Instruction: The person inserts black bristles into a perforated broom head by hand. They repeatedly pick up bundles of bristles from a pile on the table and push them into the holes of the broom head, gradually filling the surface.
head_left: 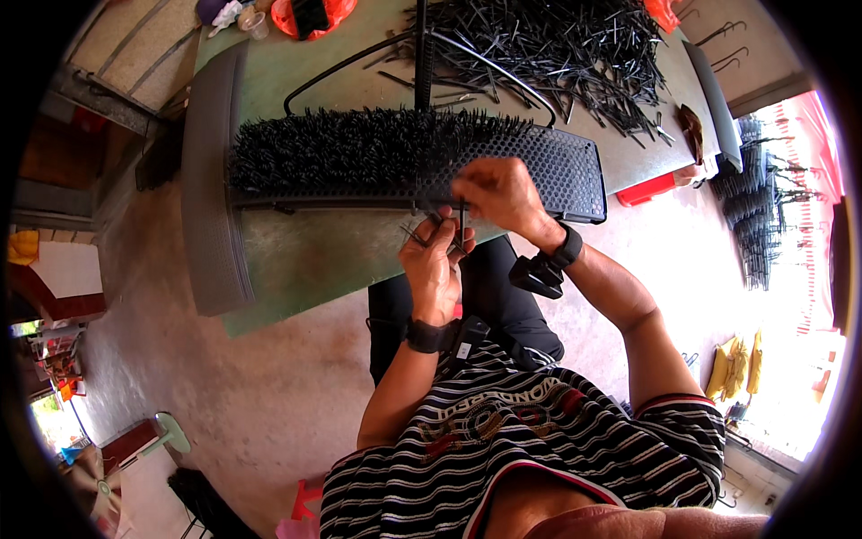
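A long black perforated board lies across a metal stand in front of me. Its left and middle part bears a dense pile of black bristle-like strips, while bare holes show at the right. Just below the board's near edge, my left hand is closed around several thin black strips, which stick out between the fingers. My right hand is closed in a pinch at that edge, right of the bristles. One upright strip runs from its fingertips down toward the left hand.
A big heap of loose black strips covers the green table behind the board. A grey curved panel stands at its left. A red bag with a dark phone-like object lies at the back left. Black bristled pieces hang at the right.
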A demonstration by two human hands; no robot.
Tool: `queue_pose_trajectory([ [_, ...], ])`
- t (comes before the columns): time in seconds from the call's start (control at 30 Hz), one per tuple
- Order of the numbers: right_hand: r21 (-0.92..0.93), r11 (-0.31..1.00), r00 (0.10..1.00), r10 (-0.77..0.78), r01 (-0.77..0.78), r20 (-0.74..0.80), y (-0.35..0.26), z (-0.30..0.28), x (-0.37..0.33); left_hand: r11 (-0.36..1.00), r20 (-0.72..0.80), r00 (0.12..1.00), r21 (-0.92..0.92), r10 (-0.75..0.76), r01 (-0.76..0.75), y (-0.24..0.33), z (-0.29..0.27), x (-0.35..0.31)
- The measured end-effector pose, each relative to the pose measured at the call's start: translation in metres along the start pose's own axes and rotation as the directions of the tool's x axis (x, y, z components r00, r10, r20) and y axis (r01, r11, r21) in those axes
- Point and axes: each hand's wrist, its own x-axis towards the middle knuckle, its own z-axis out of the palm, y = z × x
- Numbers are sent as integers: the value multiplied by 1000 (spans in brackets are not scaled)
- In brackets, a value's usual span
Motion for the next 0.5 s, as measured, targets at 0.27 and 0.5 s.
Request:
queue_pose_trajectory([
  [0.27, -21, 938, 876, -330, 345, -353, 0, 9, 12, 994, -15, 999, 101, 49, -47, 4, -7, 2],
  [0.5, -212, 861, 803, -509, 463, -312, 13, 14, 22, 975, 124, 992, 222, -19, -9, 1, -13, -1],
])
